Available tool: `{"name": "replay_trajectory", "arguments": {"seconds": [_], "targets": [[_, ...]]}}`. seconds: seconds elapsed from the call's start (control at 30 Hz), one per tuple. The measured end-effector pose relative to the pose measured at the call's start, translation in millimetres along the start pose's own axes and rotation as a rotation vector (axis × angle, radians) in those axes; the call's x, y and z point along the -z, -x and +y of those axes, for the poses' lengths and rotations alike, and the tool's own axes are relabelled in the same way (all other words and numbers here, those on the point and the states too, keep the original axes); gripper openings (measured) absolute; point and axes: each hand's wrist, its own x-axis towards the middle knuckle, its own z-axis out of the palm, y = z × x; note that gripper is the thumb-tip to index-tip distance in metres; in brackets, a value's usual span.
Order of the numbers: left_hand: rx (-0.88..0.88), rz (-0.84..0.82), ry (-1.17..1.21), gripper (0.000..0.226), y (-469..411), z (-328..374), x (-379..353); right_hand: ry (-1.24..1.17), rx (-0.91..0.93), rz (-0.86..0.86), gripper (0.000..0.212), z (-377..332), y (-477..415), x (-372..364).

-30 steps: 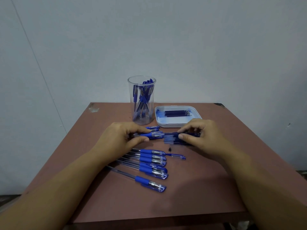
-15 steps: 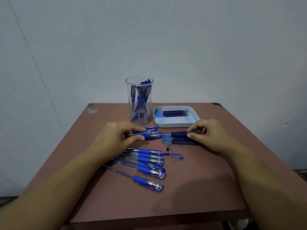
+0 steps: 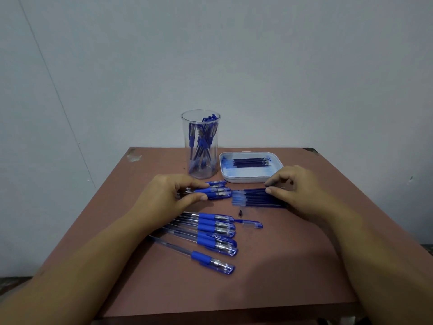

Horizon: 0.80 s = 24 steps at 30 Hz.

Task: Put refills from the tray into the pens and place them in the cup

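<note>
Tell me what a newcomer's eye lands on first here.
Two hands work at mid-table: the left hand grips a cluster of blue pens, and the right hand pinches a bundle of refills lying in front of the white tray. Behind the left hand stands a clear cup holding pens. Nearer the person, a fanned row of pens lies on the brown table.

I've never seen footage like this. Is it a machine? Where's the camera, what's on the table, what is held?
No machine: these are a person's two bare hands, filmed by a camera worn on the head, looking forward and down. On the table stand a clear cup with pens inside and a tray of refills. Nearer lie a row of pens, a loose cap and a small dark tip. The left hand grips a few pens; the right hand pinches a bundle of refills lying on the table.
</note>
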Motion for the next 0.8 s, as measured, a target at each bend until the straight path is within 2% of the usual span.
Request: {"name": "replay_trajectory", "arguments": {"seconds": [0.1,0.23,0.47,0.8], "targets": [[-0.001,-0.008,-0.011,0.03,-0.7,-0.8,0.0,0.048,0.014,-0.017,0.021,-9.2,-14.8,7.0],[0.004,-0.008,-0.002,0.029,-1.3,-1.9,0.0,0.097,0.007,-0.112,0.004,-21.7,-40.9,19.3],[-0.018,-0.011,-0.007,0.028,-1.5,-6.5,-1.5,0.126,-0.125,-0.271,0.015,4.7,-95.1,-0.7],[-0.019,-0.03,-0.005,0.031,-2.3,-7.8,-0.6,0.162,-0.141,-0.284,0.009,13.6,-108.6,-17.2]]}}
